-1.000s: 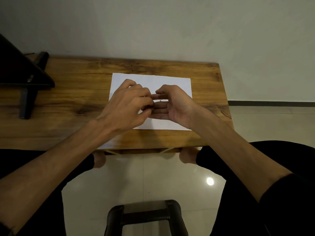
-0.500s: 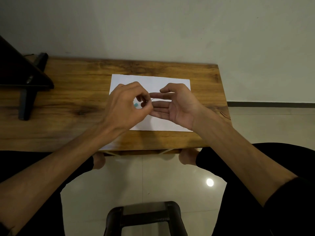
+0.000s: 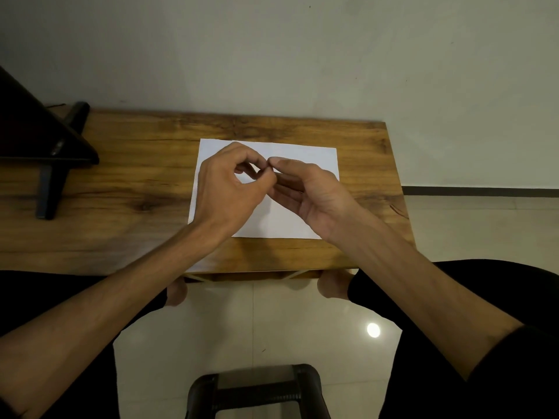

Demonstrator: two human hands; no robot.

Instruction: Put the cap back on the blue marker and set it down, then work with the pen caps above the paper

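Note:
A white sheet of paper (image 3: 305, 154) lies flat on the wooden table (image 3: 136, 182). Both hands hover just above it, fingertips meeting over its middle. My left hand (image 3: 228, 192) has thumb and forefinger curled into a ring, pinching something tiny at their tips. My right hand (image 3: 314, 195) comes in from the right, palm turned left, its thumb pressed onto the forefinger at the same spot and the other fingers lying fairly straight below. The small thing between the fingertips is hidden by them.
A black angled stand (image 3: 45, 146) sits on the table's left end. A pale wall rises right behind the table. Below, my knees in black trousers flank a tiled floor, with a dark stool (image 3: 257, 391) at the bottom centre.
My left hand has turned so that its thumb and forefinger form a ring. My right thumb has closed down onto its forefinger. A small blue bit seen half a second ago is no longer visible.

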